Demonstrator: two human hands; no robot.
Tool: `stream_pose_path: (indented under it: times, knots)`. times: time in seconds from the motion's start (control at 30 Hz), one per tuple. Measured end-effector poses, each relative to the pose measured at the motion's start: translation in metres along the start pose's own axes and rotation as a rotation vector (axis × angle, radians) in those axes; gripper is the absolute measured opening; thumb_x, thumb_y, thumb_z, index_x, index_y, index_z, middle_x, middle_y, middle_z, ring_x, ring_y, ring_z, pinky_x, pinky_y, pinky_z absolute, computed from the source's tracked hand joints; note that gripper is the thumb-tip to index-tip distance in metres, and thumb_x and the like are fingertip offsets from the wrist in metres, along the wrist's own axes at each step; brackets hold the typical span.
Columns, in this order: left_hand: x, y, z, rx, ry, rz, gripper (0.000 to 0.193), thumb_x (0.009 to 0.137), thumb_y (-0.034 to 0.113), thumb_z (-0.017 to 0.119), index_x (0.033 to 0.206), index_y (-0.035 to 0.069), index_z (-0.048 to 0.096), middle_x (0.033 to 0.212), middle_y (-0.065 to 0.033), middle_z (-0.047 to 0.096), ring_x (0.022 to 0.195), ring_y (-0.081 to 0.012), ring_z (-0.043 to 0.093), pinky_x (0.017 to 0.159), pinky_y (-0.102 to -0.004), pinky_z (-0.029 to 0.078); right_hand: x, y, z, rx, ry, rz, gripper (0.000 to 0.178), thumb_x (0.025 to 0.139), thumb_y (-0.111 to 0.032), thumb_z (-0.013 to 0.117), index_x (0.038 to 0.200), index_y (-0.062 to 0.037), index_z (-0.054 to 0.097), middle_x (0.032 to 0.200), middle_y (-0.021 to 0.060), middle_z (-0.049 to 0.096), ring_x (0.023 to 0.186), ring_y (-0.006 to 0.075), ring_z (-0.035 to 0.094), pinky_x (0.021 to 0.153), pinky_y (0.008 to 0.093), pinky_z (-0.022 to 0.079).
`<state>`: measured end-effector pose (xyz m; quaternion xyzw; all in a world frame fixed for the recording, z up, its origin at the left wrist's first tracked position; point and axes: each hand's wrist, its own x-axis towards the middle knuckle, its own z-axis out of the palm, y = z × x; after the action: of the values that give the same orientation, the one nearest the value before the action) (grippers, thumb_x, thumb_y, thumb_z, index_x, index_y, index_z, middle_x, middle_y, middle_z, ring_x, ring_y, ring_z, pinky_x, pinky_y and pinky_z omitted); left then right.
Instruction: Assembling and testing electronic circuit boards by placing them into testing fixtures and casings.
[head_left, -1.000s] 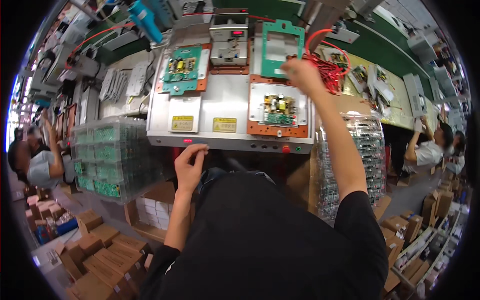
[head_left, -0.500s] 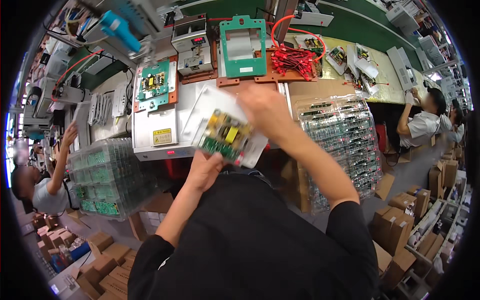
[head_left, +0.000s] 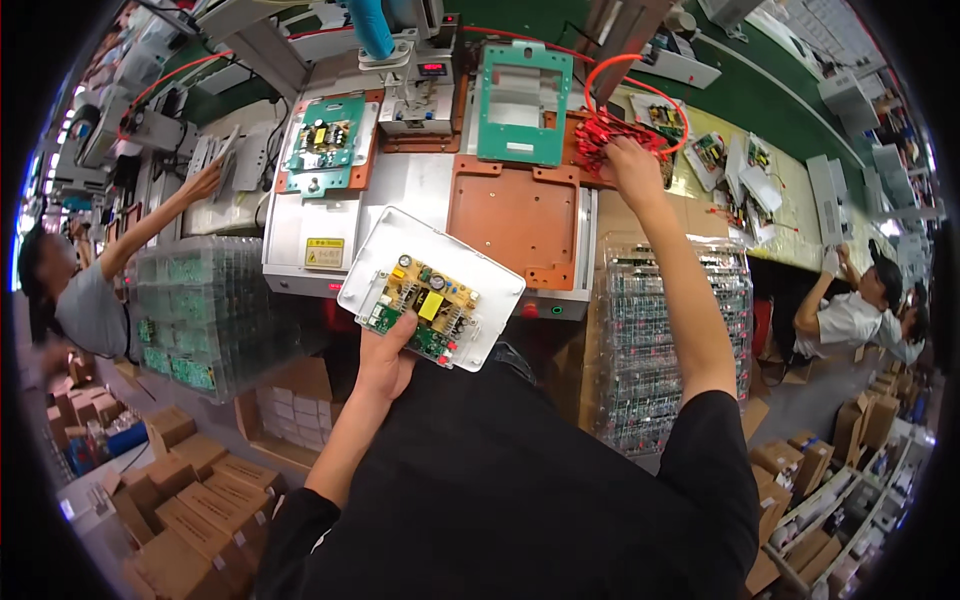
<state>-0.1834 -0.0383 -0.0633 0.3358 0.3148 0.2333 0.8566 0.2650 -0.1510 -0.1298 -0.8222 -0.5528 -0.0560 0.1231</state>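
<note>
My left hand (head_left: 388, 358) grips a white plastic housing (head_left: 480, 268) by its near edge, thumb on the circuit board (head_left: 425, 305) lying in it. The board is green and tan, with a yellow transformer and red parts at one corner. My right hand (head_left: 635, 165) reaches into a pile of red-ended cables (head_left: 597, 135) at the back right; its fingertips are partly hidden among them, and I cannot make out what they hold. Left of the pile stands a green frame plate (head_left: 500, 143), and in front of it lies a bare orange fixture tray (head_left: 512, 222).
A second board sits in a green fixture (head_left: 325, 150) at the back left. Clear trays of boards are stacked at left (head_left: 190, 310) and right (head_left: 675, 340). A blue-bodied tool (head_left: 370, 28) hangs overhead. Co-workers sit at both sides; cardboard boxes (head_left: 200, 500) stand on the floor.
My right hand has left the housing and moved back and right to the red cables. The housing with its board stays in my left hand, now flatter and steadier.
</note>
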Motion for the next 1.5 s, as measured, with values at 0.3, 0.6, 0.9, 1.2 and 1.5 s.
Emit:
stream_pose_path:
  times: [0.3, 0.6, 0.9, 1.2, 1.5]
  knots:
    - [0.028, 0.01, 0.008, 0.001, -0.074, 0.083, 0.061, 0.095, 0.006, 0.067, 0.148, 0.004, 0.037, 0.142, -0.009, 0.05, 0.13, -0.0219, 0.051, 0.109, -0.039, 0.043, -0.037, -0.087, -0.072, 0.964, 0.34, 0.422, 0.029, 0.096, -0.005, 0.056, 0.123, -0.0039, 0.063, 0.091, 0.0087, 0.065, 0.066, 0.0141, 0.059, 0.061, 0.0301, 0.048]
    - [0.054, 0.022, 0.031, 0.177, -0.147, 0.063, 0.05, 0.09, 0.006, 0.073, 0.135, -0.001, 0.052, 0.122, -0.0084, 0.064, 0.108, -0.0178, 0.064, 0.091, -0.0328, 0.054, -0.079, -0.211, -0.13, 1.141, 0.066, 0.633, 0.019, 0.1, -0.016, 0.061, 0.11, -0.0013, 0.069, 0.071, -0.0074, 0.051, 0.059, 0.0005, 0.041, 0.049, 0.0205, 0.03]
    - [0.044, 0.037, 0.039, 0.264, -0.273, 0.256, 0.048, 0.088, 0.003, 0.076, 0.131, 0.0, 0.055, 0.122, -0.0077, 0.064, 0.112, -0.0174, 0.062, 0.096, -0.0328, 0.05, -0.072, -0.279, -0.157, 0.608, 0.342, 0.431, 0.011, 0.086, 0.001, 0.072, 0.097, 0.0013, 0.073, 0.068, 0.007, 0.058, 0.056, 0.0126, 0.051, 0.052, 0.0273, 0.039]
    - [0.036, 0.048, 0.03, 0.316, -0.381, 0.338, 0.043, 0.088, 0.001, 0.076, 0.126, -0.003, 0.057, 0.119, -0.0083, 0.066, 0.107, -0.0164, 0.064, 0.092, -0.0322, 0.053, -0.072, -0.293, -0.151, 0.421, 0.461, 0.328, 0.015, 0.083, 0.004, 0.074, 0.097, 0.0006, 0.074, 0.068, 0.0083, 0.058, 0.055, 0.0163, 0.052, 0.052, 0.0294, 0.042]
    - [0.036, 0.049, 0.028, 0.439, -0.42, 0.4, 0.039, 0.088, 0.003, 0.076, 0.124, -0.002, 0.061, 0.115, -0.0084, 0.068, 0.103, -0.0165, 0.066, 0.089, -0.0323, 0.055, -0.075, -0.298, -0.145, 0.424, 0.482, 0.341, 0.018, 0.082, 0.005, 0.074, 0.099, -0.0001, 0.074, 0.068, 0.0077, 0.058, 0.057, 0.0154, 0.054, 0.053, 0.0285, 0.043]
